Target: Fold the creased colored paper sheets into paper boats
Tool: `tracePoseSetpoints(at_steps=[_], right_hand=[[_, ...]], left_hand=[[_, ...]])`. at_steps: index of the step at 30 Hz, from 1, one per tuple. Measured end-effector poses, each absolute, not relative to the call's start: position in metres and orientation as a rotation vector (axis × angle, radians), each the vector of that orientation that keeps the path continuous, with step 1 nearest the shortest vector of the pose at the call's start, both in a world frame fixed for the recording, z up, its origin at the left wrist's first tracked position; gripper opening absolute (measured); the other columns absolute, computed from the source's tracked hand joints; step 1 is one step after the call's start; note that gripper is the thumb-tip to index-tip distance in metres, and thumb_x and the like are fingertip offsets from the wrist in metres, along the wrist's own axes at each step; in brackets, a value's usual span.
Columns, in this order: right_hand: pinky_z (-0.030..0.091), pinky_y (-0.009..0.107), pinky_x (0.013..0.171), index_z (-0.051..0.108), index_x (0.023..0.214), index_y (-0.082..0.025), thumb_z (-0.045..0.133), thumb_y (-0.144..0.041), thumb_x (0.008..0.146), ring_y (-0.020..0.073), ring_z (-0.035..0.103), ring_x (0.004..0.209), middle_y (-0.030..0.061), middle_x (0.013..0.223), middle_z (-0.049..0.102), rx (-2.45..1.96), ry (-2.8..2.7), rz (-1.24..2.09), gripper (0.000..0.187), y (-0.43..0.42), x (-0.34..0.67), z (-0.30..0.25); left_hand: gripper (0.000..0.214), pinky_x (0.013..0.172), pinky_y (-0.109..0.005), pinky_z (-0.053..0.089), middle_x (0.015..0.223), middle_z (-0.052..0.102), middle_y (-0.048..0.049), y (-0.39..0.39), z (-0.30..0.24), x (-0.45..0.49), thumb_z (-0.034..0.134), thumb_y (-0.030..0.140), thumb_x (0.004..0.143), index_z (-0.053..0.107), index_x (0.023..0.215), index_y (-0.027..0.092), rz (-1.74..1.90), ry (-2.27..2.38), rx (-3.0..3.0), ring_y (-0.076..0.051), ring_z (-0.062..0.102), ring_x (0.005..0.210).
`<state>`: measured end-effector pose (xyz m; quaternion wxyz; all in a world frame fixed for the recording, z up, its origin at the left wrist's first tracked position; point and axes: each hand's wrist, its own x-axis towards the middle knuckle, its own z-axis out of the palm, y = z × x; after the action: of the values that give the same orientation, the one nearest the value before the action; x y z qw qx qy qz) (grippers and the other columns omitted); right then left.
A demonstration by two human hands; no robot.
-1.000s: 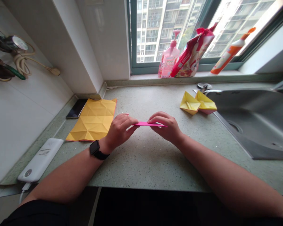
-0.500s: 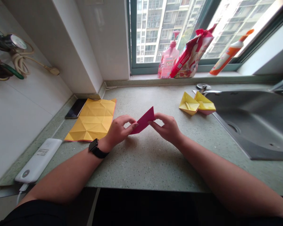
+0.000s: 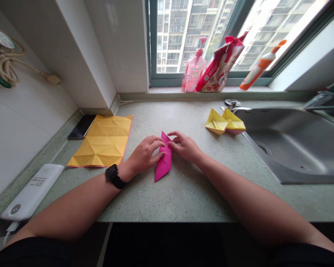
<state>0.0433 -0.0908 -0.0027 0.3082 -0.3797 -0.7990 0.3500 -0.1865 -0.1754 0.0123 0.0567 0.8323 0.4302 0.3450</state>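
Fingers (image 3: 158, 142) curved and slightly spread, the left hand (image 3: 144, 154) and right hand (image 3: 185, 147) rest their tips on a folded pink paper (image 3: 163, 165), flat on the speckled countertop (image 3: 183, 196), between a creased yellow sheet (image 3: 100, 142) and two yellow paper boats (image 3: 225, 121) beside the steel sink (image 3: 289, 148)!

Bright daylight through window (image 3: 195, 40), blown-out glare upper right; soft shadows; edges bowed.
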Motion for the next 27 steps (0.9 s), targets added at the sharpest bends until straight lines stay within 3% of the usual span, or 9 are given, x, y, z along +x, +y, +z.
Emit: tracePoseSetpoints(at_steps=[4,10,16,21,27], right_hand=[[0.057,0.037,0.087,0.07,0.128,-0.027,0.07,-0.026,0.1,0.0214,0.074,0.084,0.0008,0.093,0.081,-1.029,-2.223,0.686,0.028,-0.086,0.039,-0.006],[0.056,0.048,0.106,0.077,0.12,-0.025,0.072,-0.029,0.1,0.0305,0.07,0.118,0.0114,0.122,0.077,-1.052,-2.328,0.389,0.021,-0.077,0.034,-0.016],[0.056,0.049,0.106,0.083,0.099,-0.027,0.077,-0.031,0.1,0.0287,0.07,0.111,0.0101,0.118,0.077,-0.995,-2.429,0.329,0.007,-0.079,0.041,-0.015],[0.056,0.051,0.112,0.084,0.103,-0.027,0.082,-0.038,0.098,0.0299,0.072,0.118,0.0116,0.131,0.077,-0.995,-2.498,0.313,0.013,-0.09,0.048,-0.01],[0.052,0.055,0.121,0.08,0.121,-0.025,0.086,-0.048,0.094,0.0337,0.066,0.136,0.0152,0.146,0.071,-1.003,-2.61,0.328,0.036,-0.097,0.055,-0.004]], left_hand=[[0.031,0.124,-0.058,0.051,0.151,0.067,-0.0161,-0.173,0.002,-0.183,0.066,0.024,0.106,0.068,0.136,0.019,0.833,1.299,2.623,-0.032,0.061,0.145],[0.044,0.13,-0.064,0.044,0.157,0.064,-0.0169,-0.169,-0.009,-0.186,0.061,0.031,0.109,0.061,0.152,0.019,0.628,1.443,2.573,-0.034,0.059,0.15],[0.039,0.133,-0.067,0.037,0.158,0.064,-0.0154,-0.17,-0.008,-0.185,0.055,0.039,0.112,0.068,0.144,0.022,0.56,1.506,2.564,-0.034,0.054,0.154],[0.042,0.135,-0.07,0.028,0.165,0.059,-0.0153,-0.173,-0.009,-0.185,0.047,0.037,0.115,0.064,0.151,0.022,0.443,1.558,2.545,-0.035,0.045,0.162],[0.045,0.136,-0.068,0.025,0.169,0.055,-0.0149,-0.177,-0.004,-0.184,0.046,0.038,0.115,0.061,0.155,0.023,0.425,1.572,2.509,-0.034,0.042,0.164]])
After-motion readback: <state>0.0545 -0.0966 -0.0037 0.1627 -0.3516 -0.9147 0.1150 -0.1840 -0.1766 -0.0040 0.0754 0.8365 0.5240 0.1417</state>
